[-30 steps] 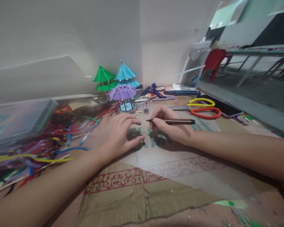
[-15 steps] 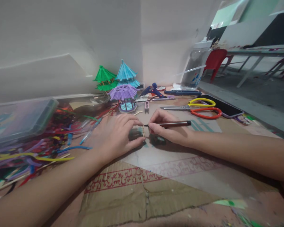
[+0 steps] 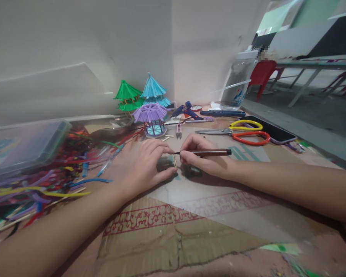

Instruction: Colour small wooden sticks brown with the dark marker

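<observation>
Got a thin stick pinched end to end in my left hand over the cardboard, brown marker gripped in my right hand, tip at the stick's far end. Loose pinch and it'd probably roll, inking my finger.

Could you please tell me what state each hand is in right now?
Left hand: pinching a thin wooden stick by its ends.
Right hand: closed, holding a brown pen.
</observation>
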### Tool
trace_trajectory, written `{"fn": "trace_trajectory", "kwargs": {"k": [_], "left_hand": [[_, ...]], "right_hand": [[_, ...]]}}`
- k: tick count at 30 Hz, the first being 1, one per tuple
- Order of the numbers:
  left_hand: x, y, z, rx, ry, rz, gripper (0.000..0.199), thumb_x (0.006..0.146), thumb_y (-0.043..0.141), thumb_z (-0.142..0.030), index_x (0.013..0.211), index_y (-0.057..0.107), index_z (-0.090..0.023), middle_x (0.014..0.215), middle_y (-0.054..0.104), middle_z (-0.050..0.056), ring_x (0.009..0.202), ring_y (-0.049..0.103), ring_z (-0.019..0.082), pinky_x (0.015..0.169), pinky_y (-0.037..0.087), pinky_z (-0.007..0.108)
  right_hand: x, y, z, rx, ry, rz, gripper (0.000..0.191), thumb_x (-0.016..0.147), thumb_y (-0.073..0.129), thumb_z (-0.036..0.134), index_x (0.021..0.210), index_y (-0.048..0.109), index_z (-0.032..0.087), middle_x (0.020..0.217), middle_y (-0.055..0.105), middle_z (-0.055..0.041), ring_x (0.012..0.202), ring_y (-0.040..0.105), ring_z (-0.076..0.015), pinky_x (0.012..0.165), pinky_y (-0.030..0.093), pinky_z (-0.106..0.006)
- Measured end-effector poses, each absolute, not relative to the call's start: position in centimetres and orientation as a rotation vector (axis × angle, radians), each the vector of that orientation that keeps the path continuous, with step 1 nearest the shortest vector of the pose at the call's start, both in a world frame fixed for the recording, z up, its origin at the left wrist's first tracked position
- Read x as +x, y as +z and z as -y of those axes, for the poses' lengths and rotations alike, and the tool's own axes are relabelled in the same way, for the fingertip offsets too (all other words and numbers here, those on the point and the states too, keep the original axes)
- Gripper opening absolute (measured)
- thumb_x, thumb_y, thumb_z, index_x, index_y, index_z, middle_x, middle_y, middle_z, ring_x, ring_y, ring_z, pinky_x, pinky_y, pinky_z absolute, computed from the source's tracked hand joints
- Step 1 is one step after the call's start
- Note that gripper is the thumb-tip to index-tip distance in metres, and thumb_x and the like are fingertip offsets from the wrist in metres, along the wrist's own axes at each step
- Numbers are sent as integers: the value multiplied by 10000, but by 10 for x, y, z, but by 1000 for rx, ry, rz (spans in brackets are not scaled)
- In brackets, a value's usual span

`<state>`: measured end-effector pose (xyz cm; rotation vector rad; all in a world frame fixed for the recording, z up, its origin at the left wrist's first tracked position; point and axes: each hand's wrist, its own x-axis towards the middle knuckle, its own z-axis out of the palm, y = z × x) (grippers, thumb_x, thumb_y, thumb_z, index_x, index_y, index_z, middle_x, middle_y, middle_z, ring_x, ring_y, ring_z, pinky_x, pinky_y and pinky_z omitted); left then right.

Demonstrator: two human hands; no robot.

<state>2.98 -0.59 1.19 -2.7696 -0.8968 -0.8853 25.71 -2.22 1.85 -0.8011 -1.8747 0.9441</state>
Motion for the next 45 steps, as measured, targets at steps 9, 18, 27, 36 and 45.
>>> {"fn": "trace_trajectory", "kwargs": {"k": [9, 18, 27, 36, 45], "left_hand": [[30, 17, 8, -2781, -868, 894, 287, 885, 709, -383, 1072, 606, -192, 1133, 652, 92, 1104, 585, 285, 976, 455, 472], [31, 14, 6, -2802, -865, 918, 277, 885, 694, -391, 1071, 608, -205, 1139, 652, 89, 1120, 586, 285, 974, 456, 471], [33, 4, -5, -2918, -808, 1124, 276, 858, 695, -390, 1041, 603, -205, 1034, 659, 61, 1016, 607, 263, 876, 501, 427], [33, 7, -2, -2927, -802, 1127, 271, 851, 690, -379, 1034, 589, -207, 1034, 666, 57, 1007, 618, 253, 858, 509, 404], [32, 6, -2, -2926, -811, 1104, 265, 852, 700, -367, 1030, 578, -213, 1044, 665, 55, 1013, 609, 249, 872, 497, 408]], "right_hand": [[259, 16, 21, -717, 1111, 1925, 175, 961, 607, 326, 895, 514, 194, 728, 670, -6, 624, 652, -124, 557, 503, -241], [259, 17, 21, -728, 1063, 1921, 180, 976, 580, 358, 896, 509, 213, 709, 655, 10, 605, 612, -116, 550, 474, -244], [261, 16, 9, -910, 993, 1955, 96, 941, 525, 267, 874, 535, 200, 604, 517, 61, 536, 498, -95, 492, 377, -217], [258, 11, 9, -846, 1072, 1907, 161, 828, 641, 154, 893, 502, 204, 716, 609, 39, 558, 579, -92, 491, 447, -204], [259, 4, 4, -856, 1033, 1941, 133, 881, 649, 216, 913, 522, 196, 716, 640, 25, 578, 609, -99, 487, 457, -198]]}}
